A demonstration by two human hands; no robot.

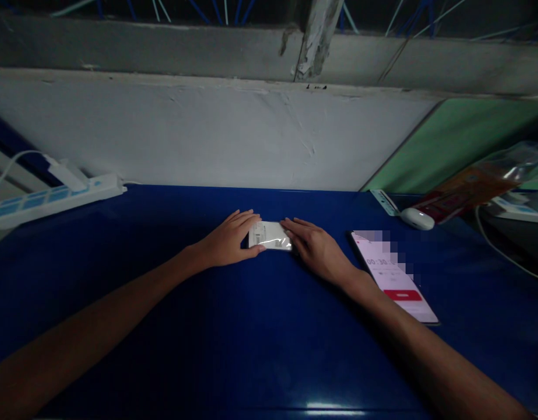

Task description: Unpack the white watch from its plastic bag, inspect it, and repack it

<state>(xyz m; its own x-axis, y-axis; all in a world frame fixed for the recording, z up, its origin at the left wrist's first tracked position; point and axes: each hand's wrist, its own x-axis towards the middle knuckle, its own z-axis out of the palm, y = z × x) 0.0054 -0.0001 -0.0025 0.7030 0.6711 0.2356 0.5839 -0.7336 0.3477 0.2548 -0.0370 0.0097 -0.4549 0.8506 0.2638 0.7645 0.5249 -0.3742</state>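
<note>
A small white packet (272,234) with printed text and a code label lies on the blue table (234,350), and light glints off its glossy top. My left hand (227,240) grips its left end, with the fingers along the far edge and the thumb at the near corner. On the other end, my right hand (315,246) is closed over the packet's right side; its fingertips touch the far right corner, and its thumb is mostly hidden.
To the right of my right hand lies a phone (395,280) with a lit screen. A white rounded case (418,219), a teal-white strip (383,202) and a clear plastic bag (478,181) are beyond it. A power strip (59,201) sits back left, before the white wall (199,134).
</note>
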